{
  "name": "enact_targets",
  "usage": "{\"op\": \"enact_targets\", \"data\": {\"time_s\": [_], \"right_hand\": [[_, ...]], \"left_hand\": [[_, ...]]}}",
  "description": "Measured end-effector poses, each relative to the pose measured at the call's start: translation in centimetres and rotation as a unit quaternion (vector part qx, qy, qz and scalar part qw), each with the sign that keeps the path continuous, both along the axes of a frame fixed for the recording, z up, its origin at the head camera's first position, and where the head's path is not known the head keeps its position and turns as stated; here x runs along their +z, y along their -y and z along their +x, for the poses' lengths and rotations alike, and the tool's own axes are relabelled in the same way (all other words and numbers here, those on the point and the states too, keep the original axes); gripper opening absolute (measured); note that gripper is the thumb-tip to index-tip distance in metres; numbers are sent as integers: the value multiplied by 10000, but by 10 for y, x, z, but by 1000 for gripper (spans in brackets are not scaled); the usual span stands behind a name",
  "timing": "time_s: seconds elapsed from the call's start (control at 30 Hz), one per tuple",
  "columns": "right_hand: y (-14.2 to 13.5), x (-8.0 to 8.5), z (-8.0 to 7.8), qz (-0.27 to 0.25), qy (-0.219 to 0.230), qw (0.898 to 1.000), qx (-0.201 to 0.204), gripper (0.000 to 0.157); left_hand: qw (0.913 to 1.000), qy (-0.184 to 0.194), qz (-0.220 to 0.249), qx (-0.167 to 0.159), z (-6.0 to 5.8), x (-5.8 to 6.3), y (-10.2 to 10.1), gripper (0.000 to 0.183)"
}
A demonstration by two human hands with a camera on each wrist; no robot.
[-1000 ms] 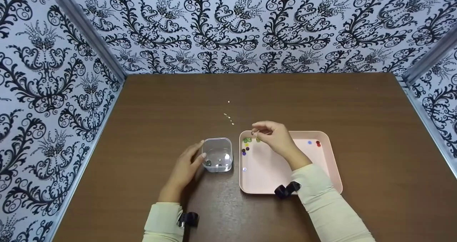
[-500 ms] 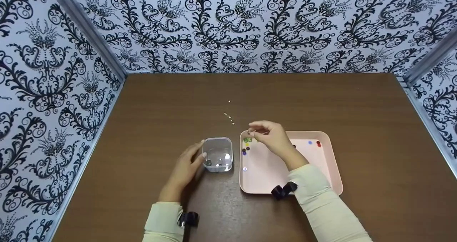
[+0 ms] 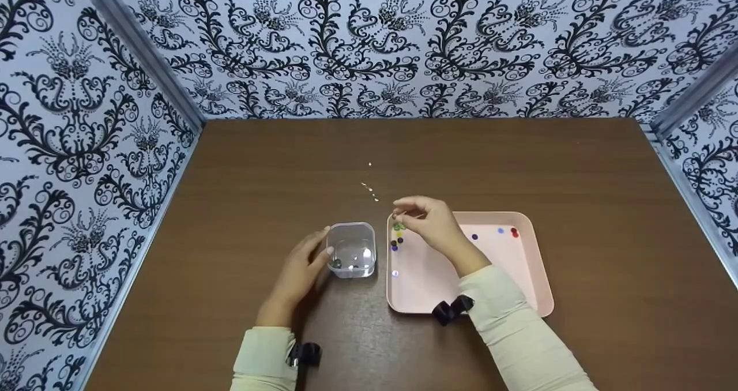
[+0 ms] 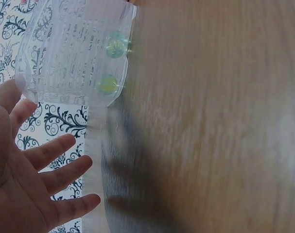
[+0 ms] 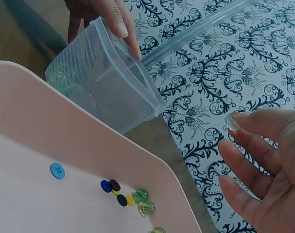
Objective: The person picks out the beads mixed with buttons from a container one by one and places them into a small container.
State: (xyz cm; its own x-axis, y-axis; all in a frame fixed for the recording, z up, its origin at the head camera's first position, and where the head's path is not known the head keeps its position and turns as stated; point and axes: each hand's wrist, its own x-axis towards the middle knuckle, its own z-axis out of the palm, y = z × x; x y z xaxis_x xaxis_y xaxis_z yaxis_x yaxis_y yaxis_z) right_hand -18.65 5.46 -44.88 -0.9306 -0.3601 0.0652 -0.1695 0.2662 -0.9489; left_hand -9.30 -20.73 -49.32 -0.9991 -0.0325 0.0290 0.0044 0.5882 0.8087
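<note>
1. A clear marble (image 5: 232,122) is pinched in the fingertips of the right hand (image 3: 428,222), near the far-left corner of the tray (image 3: 432,273).
2. The container's rim (image 3: 350,224) is gripped by the left hand (image 3: 300,271), three fingers spread.

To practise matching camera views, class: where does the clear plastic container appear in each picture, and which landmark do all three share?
Head: the clear plastic container sits just below centre, left of the pink tray.
Left wrist: upper left.
Right wrist: upper left, beyond the tray's wall.
Shared landmark: the left hand, at the container's rim in every view.
</note>
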Motion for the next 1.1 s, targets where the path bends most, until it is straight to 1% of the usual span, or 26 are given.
{"op": "enact_targets", "data": {"time_s": [0.1, 0.43, 0.73, 0.93, 1.1], "right_hand": [[2, 1, 1, -25, 29, 10000, 62, 27], [9, 2, 2, 42, -131, 9997, 198, 24], [16, 4, 4, 257, -393, 9981, 411, 22], [21, 5, 5, 364, -333, 9978, 444, 22], [26, 5, 6, 521, -405, 9963, 542, 23]], "left_hand": [[10000, 2, 8, -2, 0, 0, 0, 47], [10000, 25, -33, 0, -1, 1, 0, 47], [9998, -83, -178, -53, -1, 1, 1, 46], [9997, -77, -207, -47, 0, 0, 1, 47], [9997, -113, -200, -51, 0, 0, 1, 47]]}}
